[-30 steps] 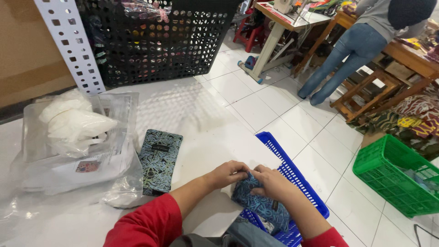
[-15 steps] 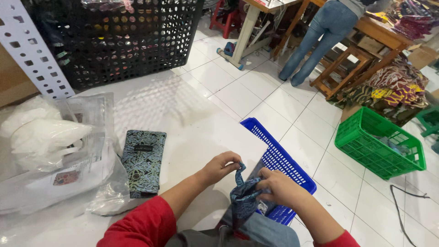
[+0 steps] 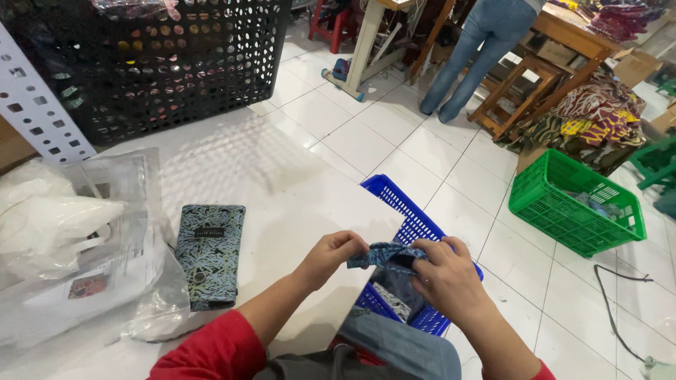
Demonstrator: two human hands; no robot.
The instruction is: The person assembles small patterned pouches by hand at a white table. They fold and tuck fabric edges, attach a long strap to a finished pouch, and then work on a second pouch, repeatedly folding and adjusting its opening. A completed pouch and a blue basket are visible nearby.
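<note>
My left hand [image 3: 332,255] and my right hand [image 3: 449,276] both pinch a small piece of blue patterned cloth [image 3: 384,255], stretched between them. They hover over the near end of a blue plastic basket [image 3: 403,204] standing on the floor beside the white table [image 3: 274,190]. More patterned cloth lies inside that basket under my hands. A folded dark blue-green patterned cloth [image 3: 208,253] lies flat on the table, left of my left forearm.
Clear plastic bags [image 3: 77,239] with white contents lie at the table's left. A big black perforated crate [image 3: 162,63] stands at the far edge. On the tiled floor: a green basket [image 3: 577,204], wooden stools, fabric piles and a person in jeans [image 3: 479,56].
My hands have lifted and spread the blue cloth out between them above the basket. The view has tilted and shifted right.
</note>
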